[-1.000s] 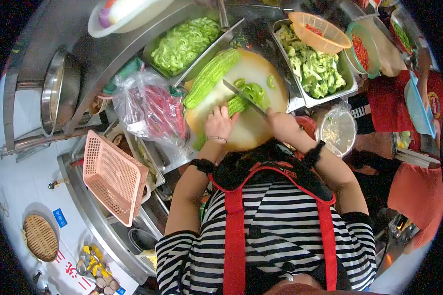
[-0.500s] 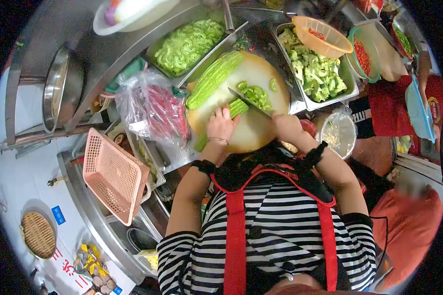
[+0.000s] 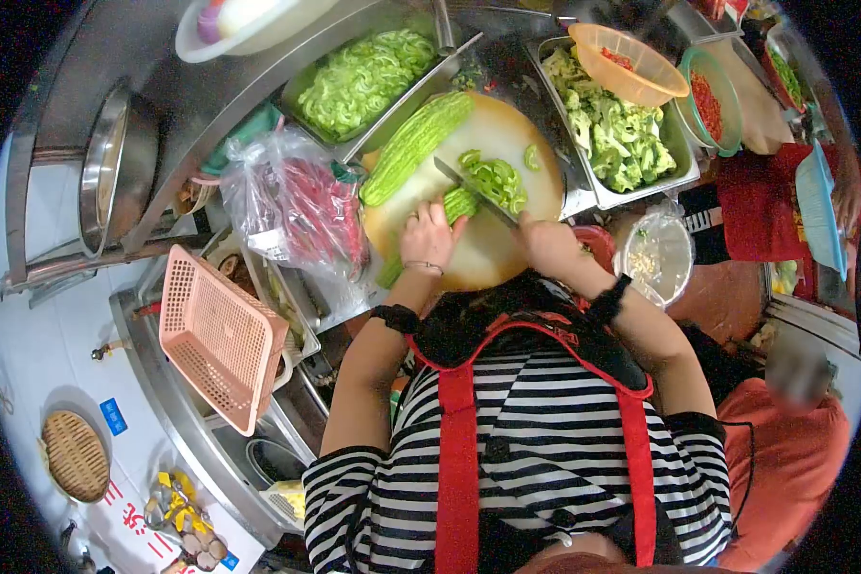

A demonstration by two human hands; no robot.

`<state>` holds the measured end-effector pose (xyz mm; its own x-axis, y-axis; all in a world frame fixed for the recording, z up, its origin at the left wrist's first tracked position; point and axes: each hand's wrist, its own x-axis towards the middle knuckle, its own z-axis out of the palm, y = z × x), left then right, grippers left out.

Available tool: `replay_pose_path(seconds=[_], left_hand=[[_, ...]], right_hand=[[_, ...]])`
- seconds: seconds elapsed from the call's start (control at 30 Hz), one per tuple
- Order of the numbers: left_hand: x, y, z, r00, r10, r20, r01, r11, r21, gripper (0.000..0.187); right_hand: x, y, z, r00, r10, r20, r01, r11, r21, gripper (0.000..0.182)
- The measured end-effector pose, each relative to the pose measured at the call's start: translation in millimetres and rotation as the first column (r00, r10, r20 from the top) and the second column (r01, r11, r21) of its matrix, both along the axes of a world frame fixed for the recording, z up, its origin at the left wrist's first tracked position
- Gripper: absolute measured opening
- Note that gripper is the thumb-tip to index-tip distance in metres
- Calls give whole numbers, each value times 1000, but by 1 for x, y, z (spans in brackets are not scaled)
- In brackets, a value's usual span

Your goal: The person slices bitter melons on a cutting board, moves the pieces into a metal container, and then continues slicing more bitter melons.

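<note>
Slicing is under way on the round cutting board (image 3: 488, 251), where a halved bitter gourd (image 3: 457, 203) is pinned flat by the left hand (image 3: 428, 236) and a knife (image 3: 474, 191) is gripped in the right hand (image 3: 548, 241). The blade is laid across the gourd's cut end, just beside the left fingertips, with a heap of green slices (image 3: 494, 179) piled on its far side. For a clean cut, the fingertips are best kept curled back and the knuckles offered to the flat of the blade; the gourd is better fed forward in small, even steps so the slices come out alike. The blade is best dropped straight, not dragged sideways, since the ribbed skin looks likely to roll.

The left hand is spread palm-down, fingers pressed onto the gourd, wrist low and the forearm angled in from the body. The right hand is clenched around the handle, which is hidden inside the fist, with the wrist raised a little. A second, whole gourd (image 3: 413, 147) is left lying untouched along the board's far left edge, next to a steel tray of cut pieces (image 3: 364, 81) on the desk.
</note>
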<state>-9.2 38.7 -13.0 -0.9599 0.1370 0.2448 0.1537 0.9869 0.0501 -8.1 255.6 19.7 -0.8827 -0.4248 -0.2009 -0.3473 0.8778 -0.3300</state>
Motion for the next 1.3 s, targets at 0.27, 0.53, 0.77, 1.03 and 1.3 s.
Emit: replay_pose_path(seconds=[0.27,0.53,0.77,1.03,1.3], left_hand=[[-3,-1,-5,1000,17,-18,-17,999,39,50],[1,-10,7,975,-89,-202,132,968,213,32],[6,-28,12,921,-319,-225,376,881,288,29],[3,-36,4,914,-353,-200,403,843,357,26],[1,-34,5,927,-317,-200,370,856,360,21]], right_hand=[[-3,2,19,998,-2,61,-3,997,80,14],[-7,1,-14,997,71,-8,-71,995,71,22],[1,4,19,994,59,-96,-68,993,-97,18],[-3,-6,23,993,42,109,-51,996,74,20],[-9,-6,-1,994,62,90,-68,995,68,21]])
